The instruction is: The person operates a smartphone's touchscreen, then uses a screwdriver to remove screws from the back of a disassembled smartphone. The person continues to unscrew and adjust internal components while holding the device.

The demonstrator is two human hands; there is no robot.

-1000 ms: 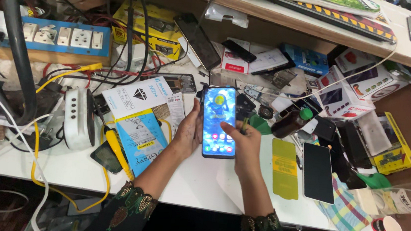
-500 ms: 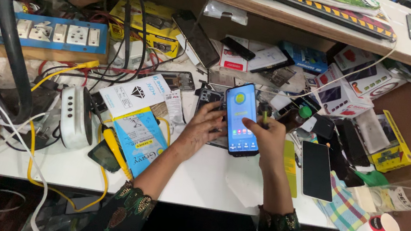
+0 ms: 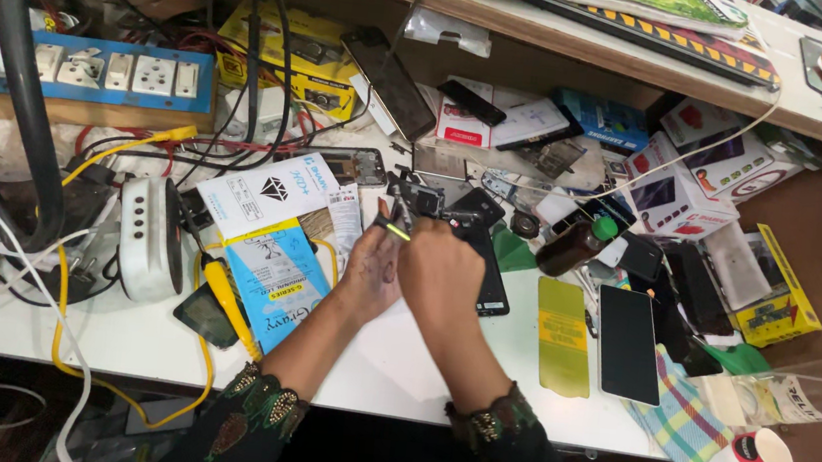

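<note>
I am looking down on my two forearms crossing the near edge of the white worktable (image 3: 398, 360). My left hand (image 3: 372, 272) and right hand (image 3: 442, 269) are meeting side by side over a dark phone (image 3: 483, 268) that is lying flat on the table, its screen black. The right hand is curling down over the phone's left part and hiding it; whether its fingers are actually clamping the phone I cannot tell. The left hand is pinching a small yellow-green tab (image 3: 397, 231) between thumb and fingertip, just at the phone's upper left corner. Just left of my hands a blue and white packet (image 3: 276, 273) is lying. To the right a yellow film sheet (image 3: 564, 336) and a black phone (image 3: 628, 342) are resting side by side. Further back a brown bottle with a green cap (image 3: 575, 245) is lying on its side, and a blue socket strip (image 3: 115, 72) is sitting at the far left.
</note>
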